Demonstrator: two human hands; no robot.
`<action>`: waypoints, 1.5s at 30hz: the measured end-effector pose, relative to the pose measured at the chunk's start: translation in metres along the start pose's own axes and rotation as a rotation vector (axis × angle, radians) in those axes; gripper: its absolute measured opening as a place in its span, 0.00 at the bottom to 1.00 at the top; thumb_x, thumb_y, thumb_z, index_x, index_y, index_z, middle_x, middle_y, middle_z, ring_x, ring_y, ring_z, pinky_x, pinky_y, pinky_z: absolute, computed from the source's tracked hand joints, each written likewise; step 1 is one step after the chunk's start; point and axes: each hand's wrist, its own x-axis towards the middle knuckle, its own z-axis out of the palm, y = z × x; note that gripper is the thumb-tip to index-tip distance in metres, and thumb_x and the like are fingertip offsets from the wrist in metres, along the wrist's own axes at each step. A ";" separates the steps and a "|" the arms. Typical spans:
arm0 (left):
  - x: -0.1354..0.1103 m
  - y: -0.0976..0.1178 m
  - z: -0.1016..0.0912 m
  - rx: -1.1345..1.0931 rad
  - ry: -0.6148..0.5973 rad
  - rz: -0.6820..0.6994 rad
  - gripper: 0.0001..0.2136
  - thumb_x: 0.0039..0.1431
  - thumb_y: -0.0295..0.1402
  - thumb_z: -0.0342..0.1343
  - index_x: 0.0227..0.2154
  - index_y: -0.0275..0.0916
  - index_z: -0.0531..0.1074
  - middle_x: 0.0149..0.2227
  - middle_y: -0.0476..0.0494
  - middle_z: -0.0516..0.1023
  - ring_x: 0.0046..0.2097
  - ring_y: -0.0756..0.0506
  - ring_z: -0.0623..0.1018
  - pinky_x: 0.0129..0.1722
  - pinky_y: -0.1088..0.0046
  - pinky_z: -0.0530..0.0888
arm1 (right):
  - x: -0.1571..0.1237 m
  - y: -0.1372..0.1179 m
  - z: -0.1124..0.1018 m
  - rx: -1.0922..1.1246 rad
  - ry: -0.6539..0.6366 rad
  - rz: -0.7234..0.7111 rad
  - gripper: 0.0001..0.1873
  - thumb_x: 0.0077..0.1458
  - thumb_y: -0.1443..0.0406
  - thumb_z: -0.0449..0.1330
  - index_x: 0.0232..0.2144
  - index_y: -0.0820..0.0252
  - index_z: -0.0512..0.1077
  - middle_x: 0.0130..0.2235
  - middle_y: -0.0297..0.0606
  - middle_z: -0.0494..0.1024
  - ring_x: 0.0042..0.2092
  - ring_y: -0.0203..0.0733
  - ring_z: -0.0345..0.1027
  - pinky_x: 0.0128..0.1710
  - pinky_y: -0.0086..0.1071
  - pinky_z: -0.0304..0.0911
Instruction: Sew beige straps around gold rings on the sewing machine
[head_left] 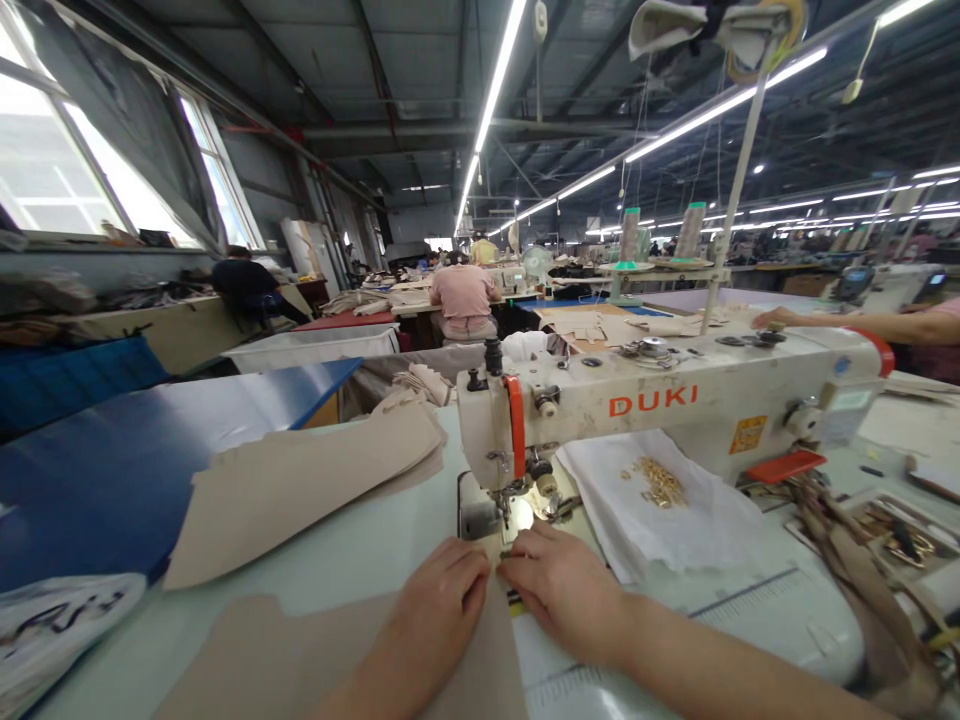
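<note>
A beige sheet of leather-like material (330,655) lies on the white sewing table under my hands and runs up to the presser foot (504,512) of a white DUKI sewing machine (667,400). My left hand (435,610) presses down on the sheet with its fingers curled. My right hand (559,590) is beside it, fingertips at the sheet's edge just in front of the needle. The hands nearly touch. The stitch area is partly hidden by my fingers.
To the left lies a stack of beige pieces (300,480) on a blue board (97,480). Small gold fittings sit on a white cloth (652,500). A tray of metal parts and brown straps (900,540) is at right. A co-worker's hand (776,318) reaches in behind the machine.
</note>
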 end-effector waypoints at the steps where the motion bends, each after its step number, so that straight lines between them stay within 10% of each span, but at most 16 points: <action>1: 0.000 0.000 0.000 -0.009 -0.001 -0.001 0.10 0.56 0.20 0.49 0.26 0.39 0.70 0.29 0.48 0.75 0.34 0.47 0.75 0.35 0.73 0.74 | 0.001 0.000 0.000 -0.015 0.000 -0.012 0.09 0.61 0.68 0.52 0.33 0.59 0.72 0.34 0.36 0.73 0.38 0.42 0.64 0.38 0.32 0.60; 16: 0.001 -0.001 0.001 0.008 0.004 0.035 0.09 0.56 0.20 0.49 0.27 0.39 0.70 0.30 0.48 0.75 0.34 0.47 0.75 0.35 0.72 0.73 | -0.031 0.002 -0.031 -0.132 -0.079 -0.336 0.11 0.60 0.66 0.57 0.45 0.61 0.69 0.39 0.35 0.74 0.41 0.42 0.63 0.41 0.36 0.60; 26: -0.001 -0.004 0.002 0.021 0.012 0.066 0.08 0.55 0.19 0.52 0.27 0.38 0.70 0.30 0.48 0.76 0.33 0.47 0.75 0.33 0.73 0.74 | -0.008 -0.006 0.008 -0.035 0.113 -0.263 0.04 0.60 0.66 0.57 0.35 0.61 0.69 0.38 0.36 0.76 0.41 0.40 0.65 0.46 0.34 0.62; 45: 0.004 0.001 0.004 0.034 0.091 0.172 0.11 0.65 0.26 0.44 0.30 0.39 0.68 0.29 0.49 0.75 0.33 0.48 0.74 0.34 0.73 0.74 | -0.009 -0.004 0.015 -0.007 0.141 -0.324 0.05 0.59 0.67 0.58 0.30 0.62 0.69 0.33 0.34 0.75 0.36 0.38 0.65 0.38 0.32 0.63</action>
